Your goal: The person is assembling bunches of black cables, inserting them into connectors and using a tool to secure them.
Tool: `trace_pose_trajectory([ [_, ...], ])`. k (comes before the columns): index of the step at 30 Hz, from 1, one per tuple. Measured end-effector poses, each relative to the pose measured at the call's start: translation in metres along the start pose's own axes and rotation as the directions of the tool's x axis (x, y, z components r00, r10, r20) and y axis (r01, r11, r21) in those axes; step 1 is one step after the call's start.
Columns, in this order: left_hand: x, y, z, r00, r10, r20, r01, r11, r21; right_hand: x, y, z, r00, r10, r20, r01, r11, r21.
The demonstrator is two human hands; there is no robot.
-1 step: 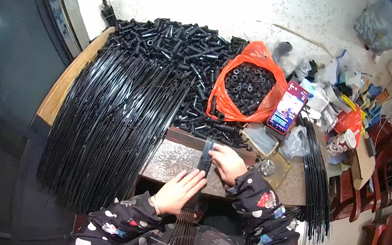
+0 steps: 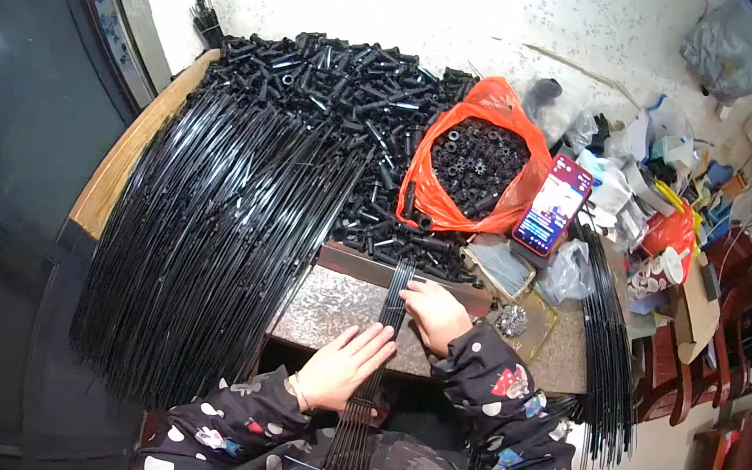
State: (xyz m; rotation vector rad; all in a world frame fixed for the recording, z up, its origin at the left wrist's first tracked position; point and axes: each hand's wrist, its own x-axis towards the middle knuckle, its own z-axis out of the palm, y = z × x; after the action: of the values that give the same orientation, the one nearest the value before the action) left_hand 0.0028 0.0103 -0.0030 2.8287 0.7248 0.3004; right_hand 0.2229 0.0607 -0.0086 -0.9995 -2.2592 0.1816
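A flat row of thin black rods (image 2: 353, 439), resembling umbrella ribs, runs from my lap over the table's front edge to a low brown bar. My left hand (image 2: 340, 369) lies across the row with its fingers stretched out flat on the rods. At the row's right side, nearer the bar, my right hand (image 2: 437, 317) has its fingers curled together, the tips touching the rods. Whatever those fingertips may pinch is too small to make out. The brown bar (image 2: 357, 264) stands along the work surface, and the rods' far ends rest over it.
A large bundle of black rods (image 2: 210, 250) covers the left side. Behind lies a heap of black tubular parts (image 2: 331, 75). An orange plastic bag (image 2: 418, 183) holds small black toothed rings. A phone (image 2: 553, 207), a metal scrubber-like ball (image 2: 511, 321) and another rod bundle (image 2: 607, 354) are on the right.
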Motion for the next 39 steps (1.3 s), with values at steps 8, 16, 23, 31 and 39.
trace_pose_trajectory([
  [8,-0.001,-0.001,0.001,1.0,0.006,0.001,-0.006,1.0,-0.026,0.01,0.026,-0.014,0.954,0.241,-0.179,-0.243,0.97,0.011],
  [16,0.004,-0.004,-0.002,1.0,-0.007,0.021,0.009,0.995,-0.103,0.002,0.038,-0.012,0.96,0.277,0.037,-0.268,0.95,-0.159],
  [23,0.005,-0.006,-0.001,0.999,-0.01,0.047,0.015,0.994,-0.108,0.007,0.037,-0.009,0.956,0.29,0.037,-0.281,0.946,-0.159],
  [31,0.004,-0.006,-0.002,0.999,-0.005,0.048,0.012,0.991,-0.13,0.021,0.042,-0.011,0.961,0.246,0.127,-0.214,0.951,-0.222],
  [39,0.002,-0.005,0.0,0.998,-0.002,0.057,0.006,0.997,-0.071,0.023,0.047,-0.011,0.993,0.108,0.047,-0.086,0.937,-0.338],
])
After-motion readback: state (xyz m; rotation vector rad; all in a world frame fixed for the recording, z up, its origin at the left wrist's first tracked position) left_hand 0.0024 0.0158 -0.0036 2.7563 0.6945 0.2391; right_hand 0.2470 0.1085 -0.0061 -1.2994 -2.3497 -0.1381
